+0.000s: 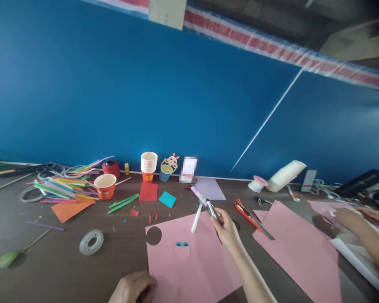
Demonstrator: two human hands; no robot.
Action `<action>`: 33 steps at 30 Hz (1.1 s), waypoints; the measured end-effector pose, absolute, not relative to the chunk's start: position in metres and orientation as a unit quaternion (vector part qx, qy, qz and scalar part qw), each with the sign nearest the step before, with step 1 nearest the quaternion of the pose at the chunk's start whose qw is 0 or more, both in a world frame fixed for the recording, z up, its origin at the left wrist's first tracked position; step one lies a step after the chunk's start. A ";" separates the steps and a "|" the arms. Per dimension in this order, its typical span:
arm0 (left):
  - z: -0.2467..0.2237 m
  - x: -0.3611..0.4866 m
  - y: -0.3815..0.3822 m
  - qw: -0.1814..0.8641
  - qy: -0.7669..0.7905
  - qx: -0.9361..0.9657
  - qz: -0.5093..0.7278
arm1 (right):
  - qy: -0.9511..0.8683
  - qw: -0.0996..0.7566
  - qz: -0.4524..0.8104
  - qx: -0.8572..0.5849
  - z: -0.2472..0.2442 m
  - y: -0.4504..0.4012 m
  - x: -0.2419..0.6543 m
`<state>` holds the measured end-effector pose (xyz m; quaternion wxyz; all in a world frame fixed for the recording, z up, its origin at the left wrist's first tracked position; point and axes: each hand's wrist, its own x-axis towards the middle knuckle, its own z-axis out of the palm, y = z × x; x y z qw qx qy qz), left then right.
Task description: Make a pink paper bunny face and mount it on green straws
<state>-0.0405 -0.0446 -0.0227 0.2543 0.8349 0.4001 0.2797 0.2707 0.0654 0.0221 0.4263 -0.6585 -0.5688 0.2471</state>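
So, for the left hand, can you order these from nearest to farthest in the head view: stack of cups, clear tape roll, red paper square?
From the left hand:
1. Tape roll, left of the pink sheet.
2. Red paper square, beyond the sheet.
3. Cup stack, just behind the square.

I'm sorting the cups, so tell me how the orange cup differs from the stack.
The orange cup stands alone; the stack is many nested cups. The stack rises taller than the orange cup. The orange cup's side is orange; the stack is mostly white. Both stand upright.
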 end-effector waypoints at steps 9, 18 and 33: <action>-0.011 -0.041 -0.045 0.293 0.437 0.802 0.284 | -0.670 0.339 0.187 -0.634 0.017 0.081 0.231; -0.011 -0.040 -0.044 0.283 0.437 0.803 0.289 | -0.674 0.217 0.100 -0.699 0.022 0.126 0.184; -0.013 -0.039 -0.045 0.277 0.423 0.807 0.305 | -0.682 0.265 0.031 -0.681 0.018 0.088 0.227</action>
